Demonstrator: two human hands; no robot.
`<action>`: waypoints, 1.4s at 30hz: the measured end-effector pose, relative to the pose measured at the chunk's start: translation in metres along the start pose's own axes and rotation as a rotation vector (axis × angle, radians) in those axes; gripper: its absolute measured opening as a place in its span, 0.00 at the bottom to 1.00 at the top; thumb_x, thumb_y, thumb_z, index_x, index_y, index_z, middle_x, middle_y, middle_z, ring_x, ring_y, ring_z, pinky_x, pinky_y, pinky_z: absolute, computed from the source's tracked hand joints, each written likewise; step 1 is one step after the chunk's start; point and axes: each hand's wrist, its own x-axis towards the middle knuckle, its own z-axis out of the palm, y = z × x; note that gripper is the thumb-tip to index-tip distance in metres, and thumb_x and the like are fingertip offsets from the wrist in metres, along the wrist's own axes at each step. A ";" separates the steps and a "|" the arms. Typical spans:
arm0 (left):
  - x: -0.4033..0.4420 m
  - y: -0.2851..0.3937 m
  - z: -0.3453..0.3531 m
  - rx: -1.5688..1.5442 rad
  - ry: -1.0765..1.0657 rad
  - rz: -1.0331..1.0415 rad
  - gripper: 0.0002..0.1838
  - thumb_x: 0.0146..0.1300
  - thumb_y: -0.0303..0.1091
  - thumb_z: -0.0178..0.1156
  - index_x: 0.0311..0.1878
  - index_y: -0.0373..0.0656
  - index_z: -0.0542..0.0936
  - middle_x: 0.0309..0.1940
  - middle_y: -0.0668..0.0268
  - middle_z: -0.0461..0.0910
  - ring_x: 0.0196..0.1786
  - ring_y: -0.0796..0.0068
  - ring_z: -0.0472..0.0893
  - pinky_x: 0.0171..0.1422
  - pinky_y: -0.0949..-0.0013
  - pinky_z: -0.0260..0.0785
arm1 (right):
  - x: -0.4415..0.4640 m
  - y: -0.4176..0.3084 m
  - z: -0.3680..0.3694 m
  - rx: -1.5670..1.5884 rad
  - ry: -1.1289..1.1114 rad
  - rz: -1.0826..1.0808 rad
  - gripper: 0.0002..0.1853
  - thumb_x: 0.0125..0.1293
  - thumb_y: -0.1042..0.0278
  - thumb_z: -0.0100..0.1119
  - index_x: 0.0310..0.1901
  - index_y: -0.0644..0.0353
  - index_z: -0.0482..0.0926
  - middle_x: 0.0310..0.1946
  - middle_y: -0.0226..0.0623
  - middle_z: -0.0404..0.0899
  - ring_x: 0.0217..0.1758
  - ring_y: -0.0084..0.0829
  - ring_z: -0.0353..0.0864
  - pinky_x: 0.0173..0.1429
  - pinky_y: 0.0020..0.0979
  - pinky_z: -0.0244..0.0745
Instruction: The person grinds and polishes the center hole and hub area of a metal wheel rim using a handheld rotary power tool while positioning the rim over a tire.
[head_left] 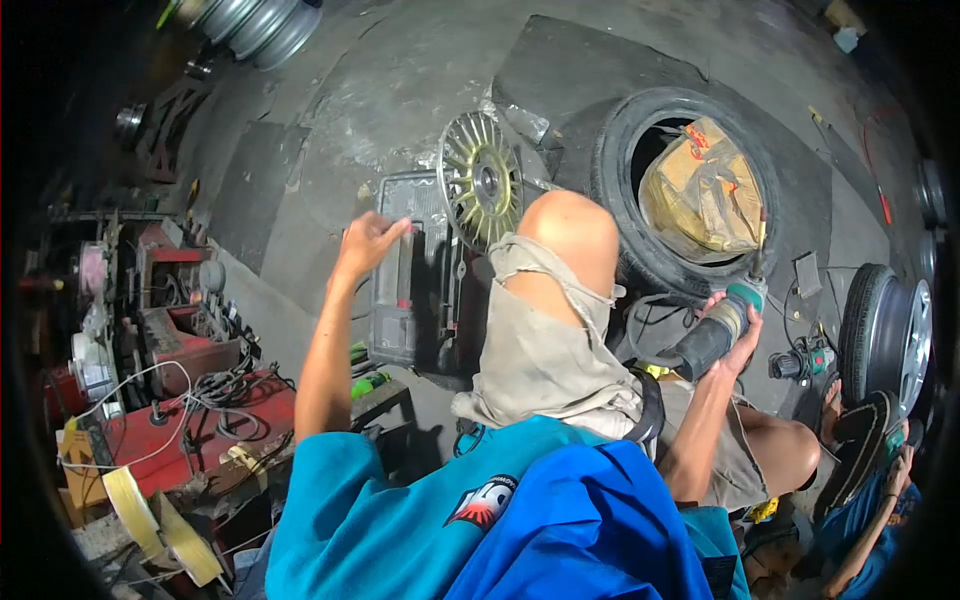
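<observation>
Right hand [738,345] grasping a power tool [722,328], left hand [372,243] near a black case [390,300]

Let the middle of the view be the centre of the clock. The right hand, at 3 o'clock, has its fingers wrapped around the body of the power tool, which is green and black. The thin tip of this tool points upward and overlaps the inner edge of a tyre [612,170]; whether they touch, I cannot tell. The left hand, at 10 o'clock, is slightly blurred, with the fingers partly curled and the thumb beside the handle of the case; I cannot tell if it grasps anything.

The case lies on the floor at 9 o'clock. At 12 o'clock, just beside the case and near the bare knee [572,225], a spoked wheel disc [487,180] stands tilted. The tyre lies flat at 2 o'clock, and inside it is a carton [705,190] with a plastic wrapping.

Farther out, between 3 and 4 o'clock, a second power tool [792,364] lies on the floor, near an upright wheel [872,325] with its tyre. At 4 o'clock there is another person's hand [903,464]. At 8 o'clock are a red metal box [150,435] with cables [225,390] on it, and a yellow spool [132,510]. Silvery rims [265,35] are at 11 o'clock.
</observation>
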 end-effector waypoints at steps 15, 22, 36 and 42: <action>0.147 0.166 0.056 0.317 0.065 0.325 0.16 0.58 0.38 0.69 0.32 0.30 0.86 0.33 0.38 0.86 0.43 0.38 0.89 0.50 0.45 0.82 | -0.021 -0.019 0.007 0.193 -0.012 0.005 0.27 0.65 0.54 0.70 0.51 0.72 0.77 0.41 0.49 0.86 0.43 0.42 0.90 0.54 0.42 0.90; 0.123 0.346 -0.043 0.351 -0.050 0.721 0.11 0.57 0.32 0.65 0.31 0.30 0.83 0.26 0.41 0.83 0.32 0.46 0.89 0.43 0.49 0.81 | -0.017 -0.016 0.008 0.079 -0.021 -0.002 0.26 0.65 0.54 0.71 0.53 0.69 0.79 0.45 0.49 0.87 0.43 0.40 0.90 0.52 0.42 0.90; 0.067 0.543 0.040 0.024 -0.230 1.077 0.12 0.63 0.29 0.61 0.42 0.29 0.86 0.27 0.50 0.87 0.26 0.64 0.89 0.35 0.60 0.82 | -0.029 -0.009 0.019 -0.219 0.036 -0.329 0.15 0.61 0.65 0.75 0.44 0.61 0.80 0.35 0.36 0.86 0.35 0.32 0.88 0.40 0.35 0.86; 0.072 0.529 0.082 -0.061 -0.099 0.941 0.18 0.69 0.39 0.60 0.50 0.33 0.86 0.35 0.50 0.88 0.41 0.47 0.87 0.50 0.53 0.77 | -0.012 0.002 0.022 -0.090 0.040 -0.150 0.19 0.62 0.60 0.76 0.46 0.62 0.79 0.35 0.39 0.86 0.34 0.34 0.89 0.40 0.35 0.88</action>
